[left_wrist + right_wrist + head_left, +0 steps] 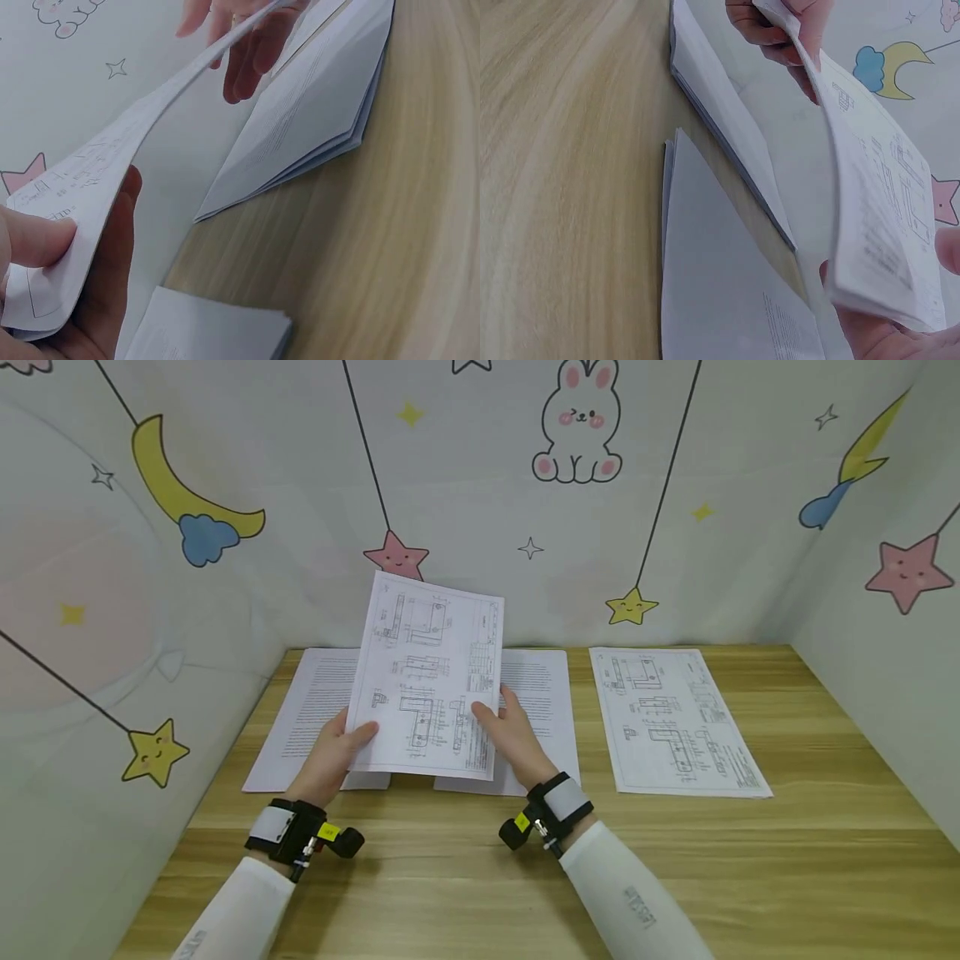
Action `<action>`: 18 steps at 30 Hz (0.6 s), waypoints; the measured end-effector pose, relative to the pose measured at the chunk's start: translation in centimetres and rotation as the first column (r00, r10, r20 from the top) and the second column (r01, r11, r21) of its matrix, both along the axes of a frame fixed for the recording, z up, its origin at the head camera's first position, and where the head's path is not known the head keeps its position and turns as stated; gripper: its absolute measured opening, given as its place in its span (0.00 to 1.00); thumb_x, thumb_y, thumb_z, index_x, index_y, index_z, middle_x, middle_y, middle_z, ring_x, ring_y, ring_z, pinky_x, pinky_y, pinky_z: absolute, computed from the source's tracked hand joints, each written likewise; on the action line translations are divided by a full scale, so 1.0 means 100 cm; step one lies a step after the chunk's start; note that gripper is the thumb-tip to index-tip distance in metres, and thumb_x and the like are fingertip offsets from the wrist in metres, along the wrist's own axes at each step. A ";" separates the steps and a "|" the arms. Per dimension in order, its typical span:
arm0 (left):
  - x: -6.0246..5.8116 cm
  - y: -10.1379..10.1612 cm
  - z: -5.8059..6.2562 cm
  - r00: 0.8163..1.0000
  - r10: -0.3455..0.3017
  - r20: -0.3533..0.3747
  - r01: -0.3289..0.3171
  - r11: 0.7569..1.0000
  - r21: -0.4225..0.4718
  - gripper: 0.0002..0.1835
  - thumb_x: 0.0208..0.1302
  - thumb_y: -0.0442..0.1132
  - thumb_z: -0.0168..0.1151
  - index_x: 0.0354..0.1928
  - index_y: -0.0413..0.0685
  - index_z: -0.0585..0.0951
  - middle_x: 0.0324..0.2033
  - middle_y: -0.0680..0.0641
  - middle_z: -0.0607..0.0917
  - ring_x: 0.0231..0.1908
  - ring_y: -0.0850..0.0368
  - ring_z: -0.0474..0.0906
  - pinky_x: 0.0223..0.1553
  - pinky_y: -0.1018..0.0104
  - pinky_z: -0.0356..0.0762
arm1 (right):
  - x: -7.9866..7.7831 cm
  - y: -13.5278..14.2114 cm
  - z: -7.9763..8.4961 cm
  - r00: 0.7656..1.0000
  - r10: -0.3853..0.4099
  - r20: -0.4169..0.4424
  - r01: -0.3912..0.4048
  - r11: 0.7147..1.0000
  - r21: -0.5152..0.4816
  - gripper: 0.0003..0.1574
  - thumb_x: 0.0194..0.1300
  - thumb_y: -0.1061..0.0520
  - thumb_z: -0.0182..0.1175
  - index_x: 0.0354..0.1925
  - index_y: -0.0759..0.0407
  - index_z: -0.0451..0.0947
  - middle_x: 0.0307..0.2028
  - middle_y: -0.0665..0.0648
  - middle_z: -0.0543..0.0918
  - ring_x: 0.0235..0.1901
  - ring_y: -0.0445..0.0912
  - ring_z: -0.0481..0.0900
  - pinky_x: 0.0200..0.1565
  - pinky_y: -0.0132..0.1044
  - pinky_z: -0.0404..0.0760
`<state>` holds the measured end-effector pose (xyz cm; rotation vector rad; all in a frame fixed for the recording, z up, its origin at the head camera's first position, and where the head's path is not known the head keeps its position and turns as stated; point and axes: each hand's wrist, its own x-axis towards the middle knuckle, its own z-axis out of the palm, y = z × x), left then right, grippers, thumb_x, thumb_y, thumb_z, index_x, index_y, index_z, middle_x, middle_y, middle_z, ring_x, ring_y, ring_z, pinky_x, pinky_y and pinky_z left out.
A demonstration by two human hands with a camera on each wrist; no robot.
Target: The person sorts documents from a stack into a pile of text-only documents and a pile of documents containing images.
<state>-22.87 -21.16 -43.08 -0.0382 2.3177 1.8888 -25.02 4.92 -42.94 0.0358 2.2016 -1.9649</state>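
A thin stack of printed drawing sheets (431, 677) is held up, tilted, above the table by both hands. My left hand (330, 760) grips its lower left edge, thumb on the printed face and fingers behind, as the left wrist view shows with the thumb (45, 238). At the right edge my right hand (521, 735) holds the stack, thumb over the front and fingers (862, 326) underneath. Below it lie two stacks of text pages, the left one (300, 727) partly covered by the raised sheets and the right one (543, 718) beside it.
Another drawing sheet or stack (675, 722) lies flat on the wooden table (750, 877), right of the text pages. A white cloth backdrop (480, 485) with cartoon stars, a moon and a rabbit rises behind the table and at both sides.
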 end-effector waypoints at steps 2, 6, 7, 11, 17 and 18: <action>0.000 0.008 -0.002 1.000 -0.017 -0.005 0.017 1.000 0.001 0.27 0.70 0.44 0.49 0.69 0.54 0.59 0.64 0.44 0.70 0.57 0.52 0.70 0.50 0.65 0.72 | 0.001 0.005 0.000 0.999 -0.026 -0.019 0.026 0.999 -0.027 0.44 0.66 0.46 0.53 0.72 0.48 0.43 0.50 0.57 0.78 0.45 0.48 0.81 0.45 0.42 0.77; 0.000 0.024 -0.005 0.999 -0.031 -0.008 0.031 0.999 -0.018 0.25 0.68 0.43 0.52 0.66 0.55 0.64 0.60 0.45 0.74 0.58 0.49 0.71 0.53 0.58 0.70 | 0.002 0.016 -0.004 0.995 -0.089 -0.041 0.086 0.994 -0.068 0.43 0.65 0.52 0.56 0.71 0.48 0.47 0.46 0.59 0.81 0.40 0.49 0.83 0.40 0.39 0.81; 0.001 0.028 -0.005 0.999 -0.034 -0.008 0.034 0.999 -0.028 0.25 0.68 0.43 0.52 0.65 0.54 0.65 0.59 0.45 0.75 0.57 0.49 0.72 0.52 0.58 0.71 | 0.002 0.019 -0.005 0.994 -0.104 -0.041 0.101 0.993 -0.068 0.43 0.64 0.52 0.57 0.71 0.48 0.47 0.45 0.59 0.82 0.39 0.49 0.83 0.38 0.38 0.81; 0.002 0.039 -0.007 0.999 -0.045 -0.007 0.045 0.997 -0.060 0.22 0.66 0.44 0.55 0.62 0.54 0.70 0.55 0.45 0.80 0.51 0.51 0.78 0.45 0.60 0.77 | 0.004 0.030 -0.008 0.990 -0.135 -0.052 0.132 0.990 -0.049 0.39 0.63 0.54 0.58 0.69 0.49 0.53 0.43 0.60 0.83 0.37 0.49 0.84 0.34 0.36 0.82; 0.003 0.051 -0.010 0.998 -0.058 0.002 0.058 0.996 -0.063 0.20 0.64 0.44 0.57 0.59 0.52 0.73 0.52 0.43 0.82 0.48 0.52 0.81 0.44 0.61 0.79 | 0.007 0.044 -0.012 0.985 -0.152 -0.078 0.149 0.988 -0.038 0.36 0.64 0.55 0.57 0.67 0.47 0.56 0.41 0.61 0.83 0.34 0.49 0.85 0.32 0.38 0.83; 0.003 0.053 -0.010 0.998 -0.055 0.006 0.055 0.997 -0.059 0.20 0.64 0.44 0.57 0.58 0.52 0.74 0.52 0.44 0.82 0.47 0.52 0.81 0.44 0.60 0.79 | 0.008 0.046 -0.013 0.985 -0.150 -0.080 0.147 0.988 -0.042 0.36 0.64 0.56 0.57 0.67 0.47 0.56 0.41 0.61 0.83 0.34 0.49 0.85 0.32 0.38 0.83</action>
